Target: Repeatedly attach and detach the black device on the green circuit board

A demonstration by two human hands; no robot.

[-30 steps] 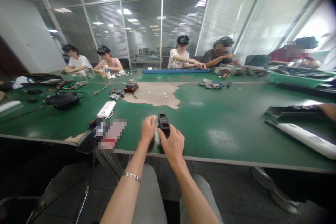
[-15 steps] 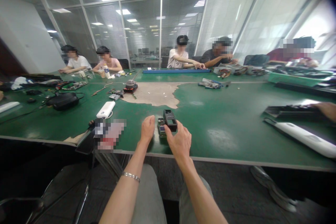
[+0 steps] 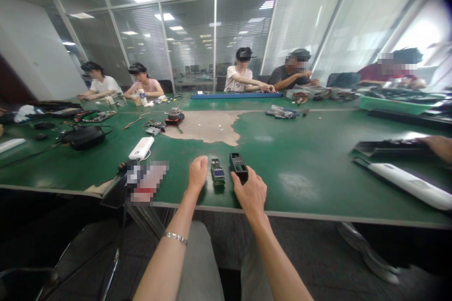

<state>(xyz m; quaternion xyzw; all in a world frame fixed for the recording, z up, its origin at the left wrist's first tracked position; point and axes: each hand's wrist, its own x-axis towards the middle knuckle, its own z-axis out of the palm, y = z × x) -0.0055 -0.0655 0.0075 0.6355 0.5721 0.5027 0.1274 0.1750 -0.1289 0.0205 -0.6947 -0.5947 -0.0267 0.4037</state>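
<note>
My right hand (image 3: 252,193) grips the lower end of a black plastic housing (image 3: 237,163), a long frame with window cut-outs, between thumb and fingers. Just to its left, a narrow green circuit board (image 3: 218,173) with a small bluish display lies on the green table, apart from the housing and touched by neither hand. On the board's other side rests my left hand (image 3: 197,173), its fingers curled closed; whatever may be inside them is hidden.
A white power bank (image 3: 141,148) with a cable lies left, above a blurred packet (image 3: 150,181). A long white device (image 3: 402,183) and a black tray (image 3: 391,148) are at right. Loose parts (image 3: 175,116) sit on a bare patch (image 3: 208,127). Several people sit across the table.
My right hand has moved right with the black housing, from above the circuit board to beside it. The whole board now shows. My left hand has stayed almost still.
</note>
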